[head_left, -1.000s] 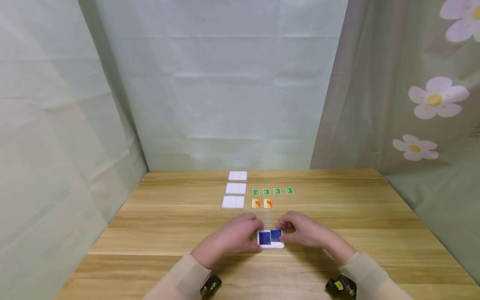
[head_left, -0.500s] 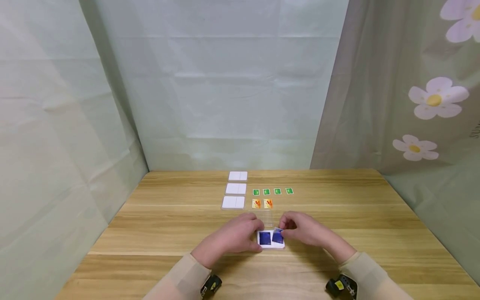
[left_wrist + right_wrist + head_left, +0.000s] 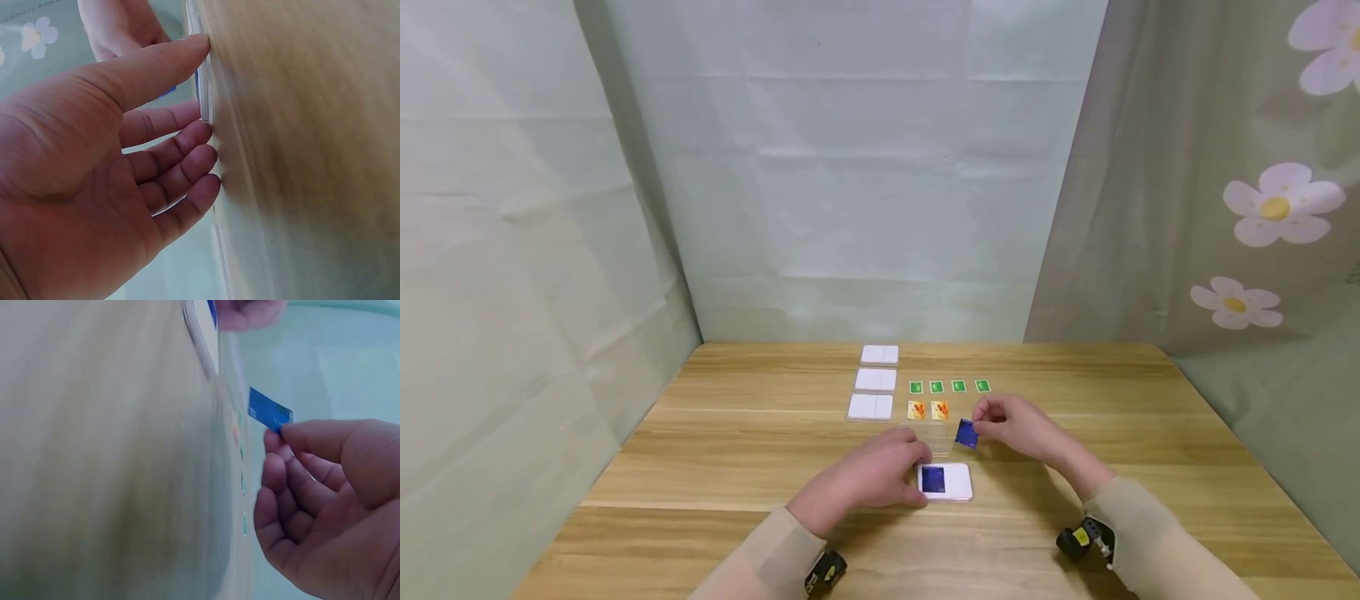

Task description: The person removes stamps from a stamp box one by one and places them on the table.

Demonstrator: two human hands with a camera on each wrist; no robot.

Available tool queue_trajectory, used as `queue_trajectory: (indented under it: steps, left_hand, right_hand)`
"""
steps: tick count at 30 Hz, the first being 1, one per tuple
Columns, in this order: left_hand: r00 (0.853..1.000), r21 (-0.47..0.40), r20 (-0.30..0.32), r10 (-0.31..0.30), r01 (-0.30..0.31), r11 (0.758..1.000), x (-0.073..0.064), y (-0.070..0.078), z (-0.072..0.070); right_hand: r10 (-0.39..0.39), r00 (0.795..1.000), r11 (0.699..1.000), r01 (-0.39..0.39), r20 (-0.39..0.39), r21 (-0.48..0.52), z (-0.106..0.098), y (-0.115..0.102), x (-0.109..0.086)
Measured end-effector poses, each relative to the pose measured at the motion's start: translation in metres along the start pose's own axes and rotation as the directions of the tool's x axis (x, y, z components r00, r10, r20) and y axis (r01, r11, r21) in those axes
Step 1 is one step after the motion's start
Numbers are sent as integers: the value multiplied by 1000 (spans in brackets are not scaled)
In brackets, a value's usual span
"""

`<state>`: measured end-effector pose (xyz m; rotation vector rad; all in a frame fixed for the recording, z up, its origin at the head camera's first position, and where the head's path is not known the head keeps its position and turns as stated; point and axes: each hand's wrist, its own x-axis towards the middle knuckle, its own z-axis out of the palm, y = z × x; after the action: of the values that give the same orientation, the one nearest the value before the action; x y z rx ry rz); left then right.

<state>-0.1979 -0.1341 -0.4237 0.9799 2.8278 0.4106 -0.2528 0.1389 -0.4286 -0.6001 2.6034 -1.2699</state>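
On the table lies a white rounded card [image 3: 957, 482], with a dark blue square [image 3: 933, 479] on its left half and a bare white right half. My left hand [image 3: 876, 473] holds this card by its left end, thumb at the near edge and index finger at the far edge; the left wrist view shows the card edge-on between thumb [image 3: 159, 65] and index finger. Pinched between thumb and index finger of my right hand [image 3: 1021, 429] is a second blue square piece [image 3: 967, 434], raised off the table and tilted in the right wrist view.
A clear plastic piece [image 3: 937, 438] lies just beyond the white card. Farther back are two orange-yellow square pieces [image 3: 939, 410] and a row of several green ones [image 3: 958, 387]. Three white cards [image 3: 870, 407] form a column to their left. Fabric curtains [image 3: 865, 208] surround the table.
My right hand has lifted the right blue square off the white card and carried it away, up and slightly right. The left hand stays at the card. The head view has shifted slightly.
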Motion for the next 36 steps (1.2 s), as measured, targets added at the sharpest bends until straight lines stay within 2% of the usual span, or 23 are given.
queue_trajectory:
  steps: [5, 13, 26, 32, 36]
  left_hand:
    - [1000, 13, 2, -4, 4, 1000, 1, 0, 1]
    - [1000, 24, 4, -5, 5, 1000, 2, 3, 2]
    - [1000, 34, -4, 3, -3, 999, 2, 3, 3]
    - [1000, 34, -4, 3, -3, 999, 3, 3, 2]
    - [1000, 30, -4, 0, 0, 1000, 3, 3, 1]
  right_hand:
    - [33, 995, 997, -39, -90, -62, -6, 5, 21]
    - [79, 989, 986, -96, -124, -138, -2, 12, 43]
    - [48, 984, 940, -102, -172, -324, 6, 21, 57]
    - [33, 985, 930, -92, -169, -356, 7, 21, 60]
    - [49, 984, 931, -108, -173, -350, 7, 20, 62]
